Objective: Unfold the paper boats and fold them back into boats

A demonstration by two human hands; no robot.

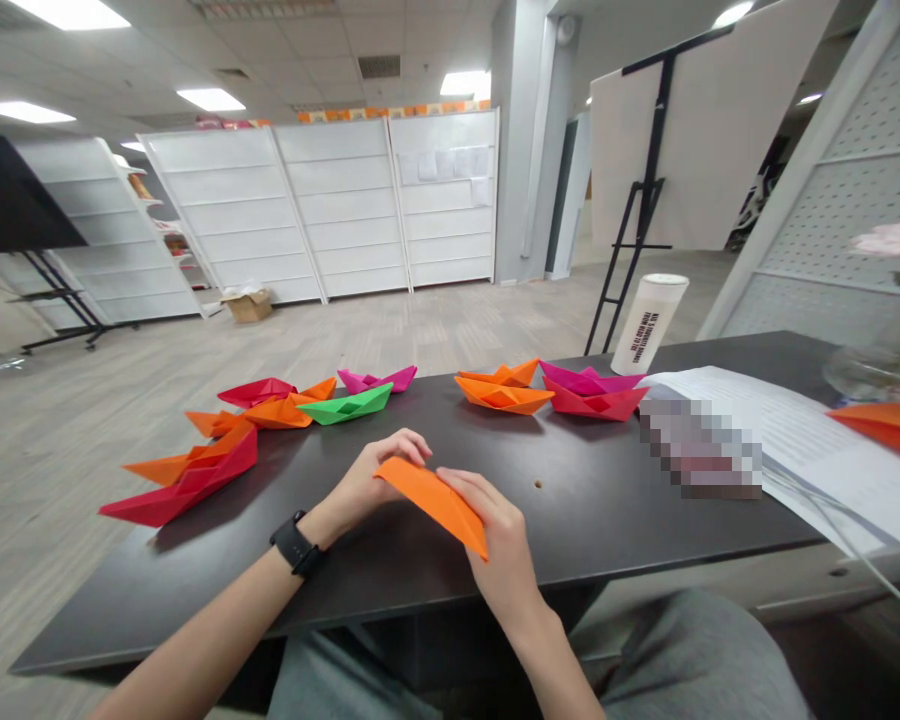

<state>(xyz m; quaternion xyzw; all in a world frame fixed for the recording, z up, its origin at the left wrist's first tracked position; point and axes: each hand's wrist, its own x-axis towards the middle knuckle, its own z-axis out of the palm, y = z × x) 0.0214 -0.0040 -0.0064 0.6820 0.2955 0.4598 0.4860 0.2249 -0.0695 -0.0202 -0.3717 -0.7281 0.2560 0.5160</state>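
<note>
Left hand point(367, 482) and right hand point(495, 540) close together, both clamped on folded orange paper point(436, 503), held between them over dark bench point(585, 510). Black watch point(292, 543) on left wrist. Green paper boat point(346, 405) ahead of left hand; red paper boat point(184, 485) farther left; orange paper boat point(502, 394) ahead of right hand; printed sheets point(795, 440) at right.

This is a large office-like hall with suspended ceiling tiles point(292, 30), fluorescent panels point(210, 99), white partition boards point(337, 200), and a perforated display panel point(855, 210).
</note>
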